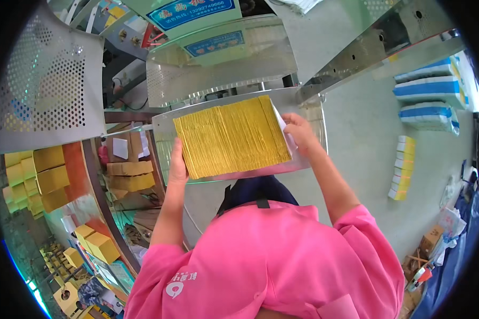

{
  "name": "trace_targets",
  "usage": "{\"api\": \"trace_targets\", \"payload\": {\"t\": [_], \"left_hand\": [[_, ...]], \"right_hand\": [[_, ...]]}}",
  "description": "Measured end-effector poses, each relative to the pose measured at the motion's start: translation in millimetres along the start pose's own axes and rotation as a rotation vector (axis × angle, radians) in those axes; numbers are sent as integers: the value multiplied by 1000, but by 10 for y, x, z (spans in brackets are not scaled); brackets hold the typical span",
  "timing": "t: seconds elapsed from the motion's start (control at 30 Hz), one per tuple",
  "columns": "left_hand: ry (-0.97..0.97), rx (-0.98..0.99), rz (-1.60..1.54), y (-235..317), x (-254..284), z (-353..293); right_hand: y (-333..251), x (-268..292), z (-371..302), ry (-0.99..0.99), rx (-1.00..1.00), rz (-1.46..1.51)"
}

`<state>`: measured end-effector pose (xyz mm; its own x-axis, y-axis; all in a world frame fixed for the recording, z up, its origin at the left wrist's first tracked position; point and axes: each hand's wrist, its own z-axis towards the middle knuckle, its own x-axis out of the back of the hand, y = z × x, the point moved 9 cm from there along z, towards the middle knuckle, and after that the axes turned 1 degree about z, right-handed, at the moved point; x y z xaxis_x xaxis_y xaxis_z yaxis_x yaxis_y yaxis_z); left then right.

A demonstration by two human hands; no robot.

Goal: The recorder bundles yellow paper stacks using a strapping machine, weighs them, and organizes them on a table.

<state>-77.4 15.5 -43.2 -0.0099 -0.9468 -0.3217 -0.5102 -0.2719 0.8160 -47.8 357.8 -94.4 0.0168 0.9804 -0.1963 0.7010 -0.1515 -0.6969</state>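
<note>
Between my two hands is a wide stack of gold paper [231,139], its many thin ridged edges facing up and a white face showing along its right end. My left hand [178,164] grips the stack's left end, with the thumb side along its edge. At the right end, the fingers of my right hand [299,132] bend round the white face; some fingertips are hidden behind it. Under the stack lies a shiny metal tray [162,121] of a machine; whether the two touch is hard to tell.
Beyond the tray stands a clear guard [218,69], with a perforated metal panel [53,90] to the left. A wooden shelf [104,212] holds gold blocks and cardboard. On the right floor are wrapped blue-and-white bundles [428,87] and a row of yellow-and-white packs [403,167].
</note>
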Motion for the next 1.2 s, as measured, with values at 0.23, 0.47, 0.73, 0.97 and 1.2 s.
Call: {"api": "trace_targets", "payload": {"t": [0.23,0.47,0.73,0.97,1.2], "left_hand": [[54,-84,29,-12,-52,37],[42,-149,183,-27,38,114],[75,60,-130,33,-97,-24],[98,17,-9,-8,-40,42],[-29,125,174,83,-98,88]], "right_hand": [[-199,68,-112,455,446,-46],[-462,-3,-264,548,637,-414],[-354,-185,-347,123,273,215],[-607,-289,-553,62,308,23],[-532,-356,-499,38,316,92]]}}
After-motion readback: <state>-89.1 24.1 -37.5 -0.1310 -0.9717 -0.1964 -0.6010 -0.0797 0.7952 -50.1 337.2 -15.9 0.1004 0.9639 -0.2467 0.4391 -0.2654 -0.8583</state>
